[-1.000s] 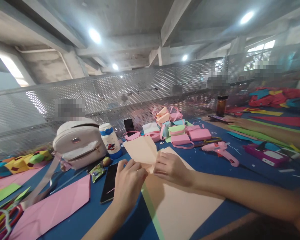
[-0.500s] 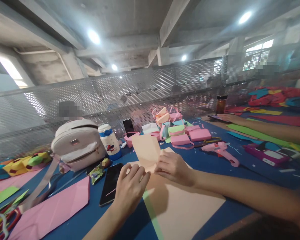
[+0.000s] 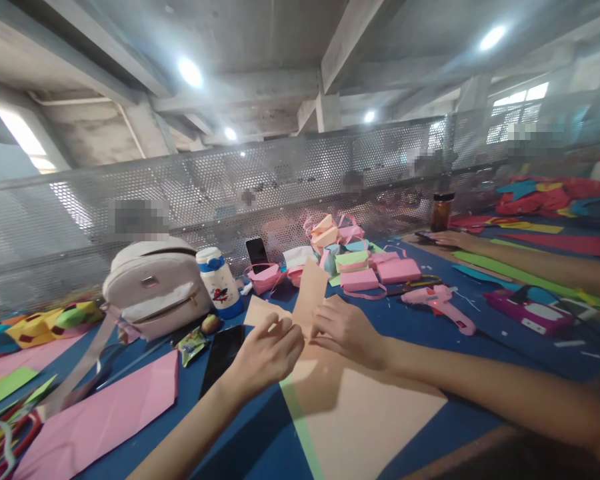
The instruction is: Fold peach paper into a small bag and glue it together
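A large peach paper sheet (image 3: 365, 413) lies on the blue table (image 3: 510, 347) in front of me. Its far corner is folded up into a standing flap (image 3: 311, 288). My left hand (image 3: 267, 353) pinches the paper at the base of the flap, fingers closed on it. My right hand (image 3: 345, 328) presses its fingers on the paper just right of the fold, touching the flap's lower edge. A black phone (image 3: 221, 352) lies just left of my left hand.
A pink paper sheet (image 3: 105, 420) lies at the left. Behind are a beige backpack (image 3: 153, 287), a white bottle (image 3: 219, 281), small pink paper bags (image 3: 375, 270) and a pink glue gun (image 3: 440, 303). Another person's arm (image 3: 525, 263) reaches in at the right. A perforated metal fence backs the table.
The raised flap has swung from the left toward upright and narrowed, uncovering a flat peach corner on the left. My left hand shifted slightly right, now pinching at the fold.
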